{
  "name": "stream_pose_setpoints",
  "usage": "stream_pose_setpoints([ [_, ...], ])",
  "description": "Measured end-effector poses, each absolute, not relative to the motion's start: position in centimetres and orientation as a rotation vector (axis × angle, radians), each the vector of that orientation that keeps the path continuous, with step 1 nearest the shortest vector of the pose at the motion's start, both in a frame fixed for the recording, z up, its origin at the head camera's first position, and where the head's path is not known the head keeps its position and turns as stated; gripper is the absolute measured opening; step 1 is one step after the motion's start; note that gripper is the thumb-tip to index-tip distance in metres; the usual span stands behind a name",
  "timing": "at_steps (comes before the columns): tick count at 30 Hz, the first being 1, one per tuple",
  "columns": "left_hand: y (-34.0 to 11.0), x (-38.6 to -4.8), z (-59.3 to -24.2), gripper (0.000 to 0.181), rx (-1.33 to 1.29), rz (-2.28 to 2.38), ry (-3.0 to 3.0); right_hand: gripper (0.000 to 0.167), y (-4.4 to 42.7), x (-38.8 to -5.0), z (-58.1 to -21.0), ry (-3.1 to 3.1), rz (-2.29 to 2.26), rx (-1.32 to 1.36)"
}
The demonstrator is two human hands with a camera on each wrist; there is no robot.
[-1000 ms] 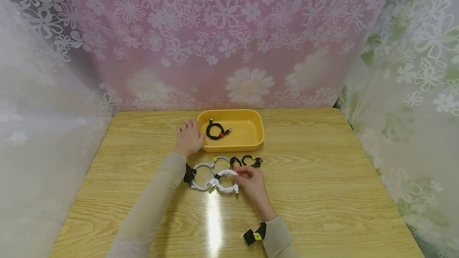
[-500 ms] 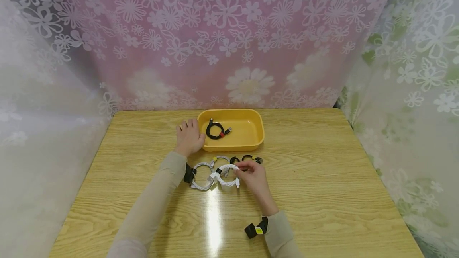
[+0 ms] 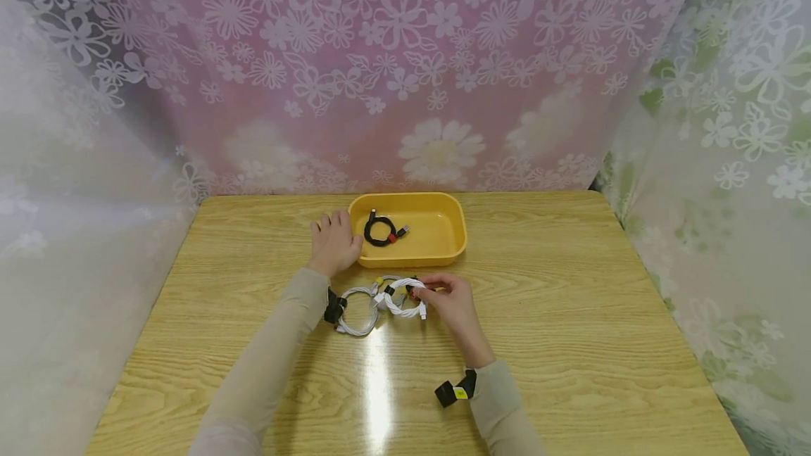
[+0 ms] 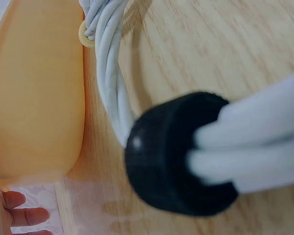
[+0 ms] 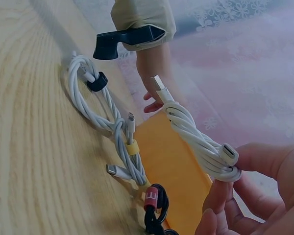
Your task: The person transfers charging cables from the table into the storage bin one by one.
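White, twisted cable wound into a round coil (image 5: 198, 147) hangs from the right hand (image 3: 453, 305), whose thumb and fingertips pinch it at one side, raised over the pale wood-grain tabletop (image 3: 545, 315). Whether the pinch takes in every strand I cannot tell; gripping the whole bundle would likely keep the loop from opening. Its metal-tipped plug (image 5: 158, 82) juts from the end away from the fingers, so this is the part most apt to snag, and a little extra height should help.

Below it on the table lie a white cable coil with a black strap (image 5: 78, 100), a pale grey cable coil with a yellow tie (image 5: 121, 147) and a small black cable coil with a red tag (image 5: 162, 200); lifting straight before moving sideways should spare them.

Farther off, the left hand (image 3: 334, 245) rests against the left end of a yellow, rounded rectangular tray (image 3: 418, 262), fingers extended, thumb by the near corner. Light, steady pressure there should stop it sliding. Inside, toward that end, sits a black cable coil with a red tie (image 3: 367, 232).
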State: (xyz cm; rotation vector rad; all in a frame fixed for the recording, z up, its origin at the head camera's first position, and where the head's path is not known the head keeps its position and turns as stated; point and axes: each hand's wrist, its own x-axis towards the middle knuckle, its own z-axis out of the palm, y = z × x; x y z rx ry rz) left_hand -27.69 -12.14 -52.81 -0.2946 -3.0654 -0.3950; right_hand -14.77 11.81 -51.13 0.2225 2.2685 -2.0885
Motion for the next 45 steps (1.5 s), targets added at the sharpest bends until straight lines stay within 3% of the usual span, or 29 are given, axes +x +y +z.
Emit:
stream_pose_setpoints([
  [14,-12.2,-28.0,-52.8,0.034,-0.292,-0.385,-3.084,0.022,12.8,-16.3,-48.7,2.285,-2.038,0.197],
  [45,-12.1,-27.8,-52.8,0.029,-0.296,-0.392,-3.082,0.018,13.9,-21.8,-47.1,2.393,-2.032,0.122],
])
